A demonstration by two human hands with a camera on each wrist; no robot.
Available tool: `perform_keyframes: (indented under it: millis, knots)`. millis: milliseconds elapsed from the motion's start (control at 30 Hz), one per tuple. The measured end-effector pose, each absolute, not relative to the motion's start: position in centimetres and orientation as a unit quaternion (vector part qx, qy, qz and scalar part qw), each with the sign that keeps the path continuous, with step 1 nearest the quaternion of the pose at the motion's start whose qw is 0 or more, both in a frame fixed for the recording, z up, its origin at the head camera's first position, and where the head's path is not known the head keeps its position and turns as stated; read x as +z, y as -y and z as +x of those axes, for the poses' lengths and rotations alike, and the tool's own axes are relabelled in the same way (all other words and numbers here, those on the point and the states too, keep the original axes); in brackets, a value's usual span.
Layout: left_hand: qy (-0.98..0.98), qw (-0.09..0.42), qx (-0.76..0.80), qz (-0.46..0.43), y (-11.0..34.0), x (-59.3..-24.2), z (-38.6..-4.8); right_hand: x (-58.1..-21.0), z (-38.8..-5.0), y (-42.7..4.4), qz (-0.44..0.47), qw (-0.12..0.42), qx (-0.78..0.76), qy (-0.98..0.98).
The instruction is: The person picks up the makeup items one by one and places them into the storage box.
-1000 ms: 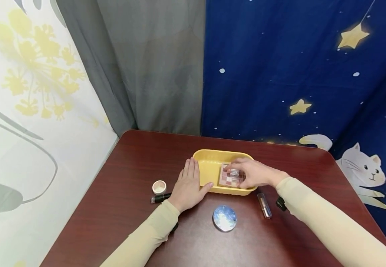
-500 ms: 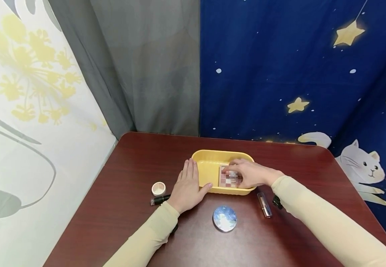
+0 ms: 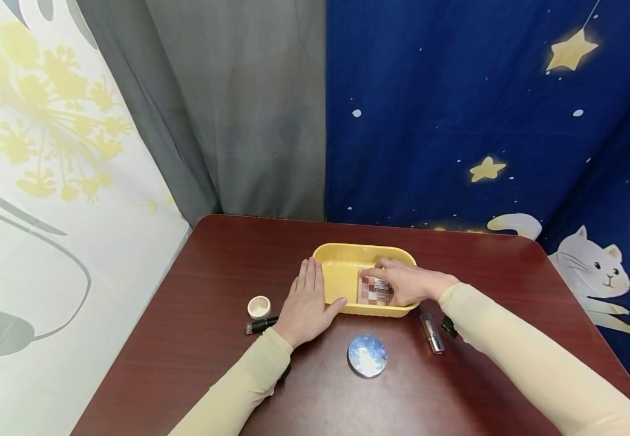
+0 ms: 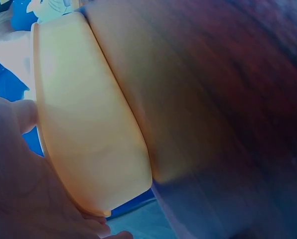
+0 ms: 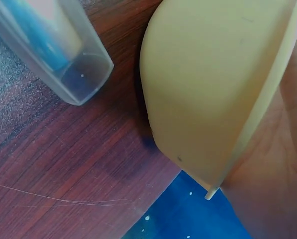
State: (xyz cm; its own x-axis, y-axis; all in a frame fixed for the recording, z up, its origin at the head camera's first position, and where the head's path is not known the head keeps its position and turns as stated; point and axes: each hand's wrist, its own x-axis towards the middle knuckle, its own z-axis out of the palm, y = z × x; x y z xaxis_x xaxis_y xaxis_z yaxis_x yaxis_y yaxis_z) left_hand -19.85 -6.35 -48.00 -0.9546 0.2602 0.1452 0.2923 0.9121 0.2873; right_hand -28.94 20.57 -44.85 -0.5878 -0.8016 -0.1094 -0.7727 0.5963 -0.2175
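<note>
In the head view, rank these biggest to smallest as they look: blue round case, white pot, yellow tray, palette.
1. Yellow tray
2. Blue round case and palette: unsure which, as the right hand covers part of the palette.
3. White pot

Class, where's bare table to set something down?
Bare: the table at back left, between gray curtain and yellow tray; back right, between right sleeve and blue curtain. Crowded: by left hand, pot and black tube; tray's right end, palette and right hand.

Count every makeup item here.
5: palette in the tray, under the right hand; blue compact and silver tube in front; pale pot and black tube left of the left hand. More may be hidden.
</note>
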Motion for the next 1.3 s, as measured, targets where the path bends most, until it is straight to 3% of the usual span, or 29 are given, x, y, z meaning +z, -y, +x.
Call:
perform_keyframes:
  millis: [367,1300]
  knots:
    - [0.973,0.067,-0.16,-0.149,6.44,-48.48,-19.96,-44.45,-28.84,-20.41,-0.434,0.13,-0.072,-0.889]
    - [0.976,0.055,-0.155,-0.143,6.31,-48.04,-19.8,-44.34,-28.71,-20.51,-0.438,0.132,-0.108,-0.883]
